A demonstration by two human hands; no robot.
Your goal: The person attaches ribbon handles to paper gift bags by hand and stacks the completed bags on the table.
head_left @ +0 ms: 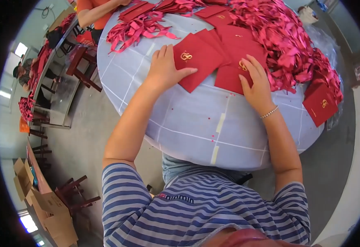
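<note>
On the round table [180, 119] lie several flat red envelope-like pieces with gold emblems, overlapping. My left hand [164, 71] rests at the left edge of one tilted red piece [198, 59], fingers stretched apart and thumb lying over its lower left side. Another red piece [228, 78] lies to the right, partly beneath others. On its right side sits my right hand [255, 84], its fingers and thumb spread over the surface near the emblem. A beaded bracelet [269, 111] circles my right wrist.
A large heap of red ribbons [276, 41] covers the table's right side, with another red piece [321, 103] at the edge. More ribbons [143, 29] lie at the far left. Across stands a person in orange [94, 13]. Stools [83, 68] and cardboard boxes [50, 210] are on the left.
</note>
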